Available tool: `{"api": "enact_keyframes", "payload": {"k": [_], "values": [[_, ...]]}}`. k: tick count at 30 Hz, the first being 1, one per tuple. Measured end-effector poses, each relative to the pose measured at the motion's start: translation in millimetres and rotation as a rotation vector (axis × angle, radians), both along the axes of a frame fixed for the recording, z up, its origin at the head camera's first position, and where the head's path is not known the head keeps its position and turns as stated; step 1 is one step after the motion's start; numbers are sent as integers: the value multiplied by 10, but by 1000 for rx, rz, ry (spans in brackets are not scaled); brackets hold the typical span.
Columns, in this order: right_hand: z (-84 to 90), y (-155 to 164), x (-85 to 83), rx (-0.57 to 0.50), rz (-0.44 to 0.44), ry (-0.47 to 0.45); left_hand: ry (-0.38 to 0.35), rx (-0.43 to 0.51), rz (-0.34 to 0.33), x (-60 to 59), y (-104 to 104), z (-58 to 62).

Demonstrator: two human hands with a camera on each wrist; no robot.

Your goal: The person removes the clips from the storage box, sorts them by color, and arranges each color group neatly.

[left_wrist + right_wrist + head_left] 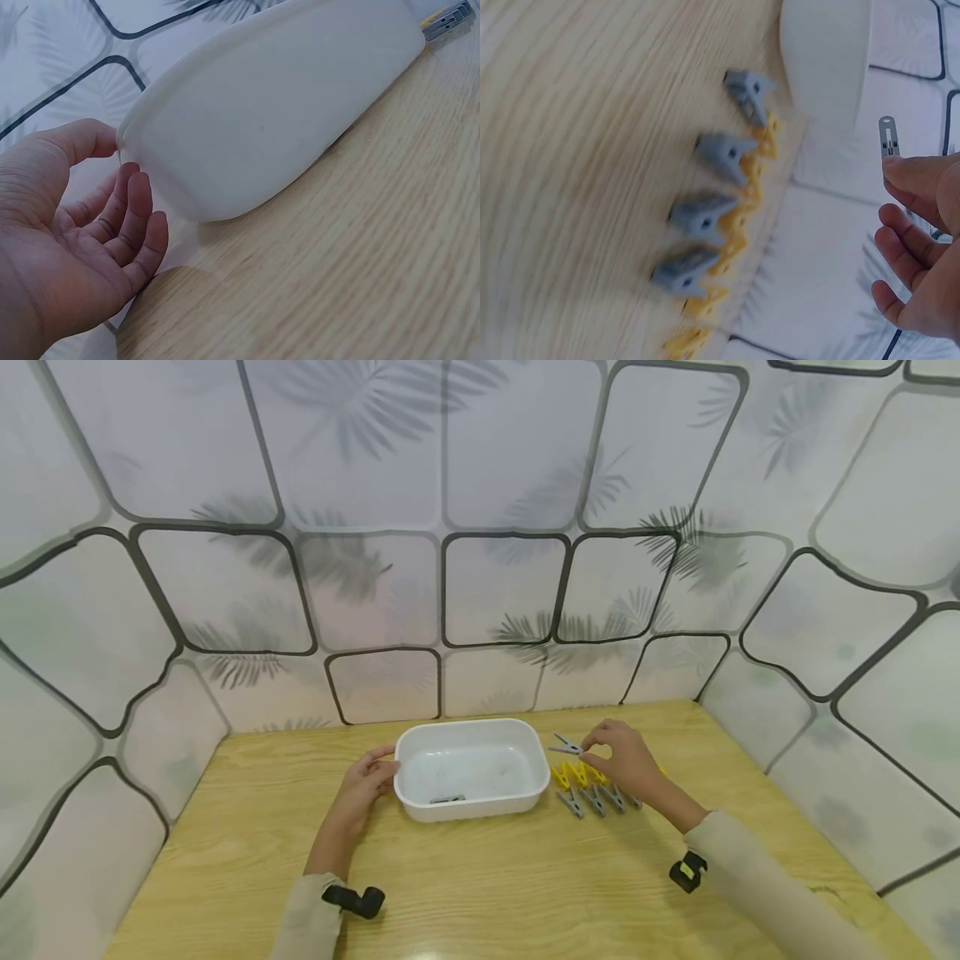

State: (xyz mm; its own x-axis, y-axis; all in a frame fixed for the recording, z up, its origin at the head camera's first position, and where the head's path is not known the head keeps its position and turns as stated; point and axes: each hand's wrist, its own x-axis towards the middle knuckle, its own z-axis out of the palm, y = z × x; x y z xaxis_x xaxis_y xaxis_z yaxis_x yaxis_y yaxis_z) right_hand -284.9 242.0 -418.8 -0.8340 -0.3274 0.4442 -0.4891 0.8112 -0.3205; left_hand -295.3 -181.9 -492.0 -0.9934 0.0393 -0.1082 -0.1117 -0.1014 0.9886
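A white plastic tub [472, 810] stands on the table, one grey clothespin [447, 798] lying inside it near the front wall. At its left end my left hand [365, 783] holds the rim; in the left wrist view the thumb [94, 139] meets the edge, other fingers curled by the end wall. To the right of the tub my right hand [622, 760] pinches another grey clothespin [567, 746] between thumb and fingertips, raised above the table. Below it are a row of grey clothespins [724, 154] and a row of yellow clothespins [739, 221], partly hidden by my hand in the head view.
The wooden table [465, 877] reaches back to a patterned cloth wall [502, 593], with more cloth at both sides. The clothespin rows lie close to the tub's right end.
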Motion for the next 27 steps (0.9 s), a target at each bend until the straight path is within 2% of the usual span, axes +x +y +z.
{"api": "enact_keyframes", "payload": {"k": [5,13,19,27], "values": [[-9,321,55,47,-44,34,-4,3,2,1,-11,-16],[-5,743,195,117,-137,-8,-7,0,-6,-33,-3,-34],[-8,907,290,135,-179,-34,-6,2,-9,-30,-7,-33],[-84,1019,392,159,-240,-123,1,7,-12,-17,-12,-9]]}}
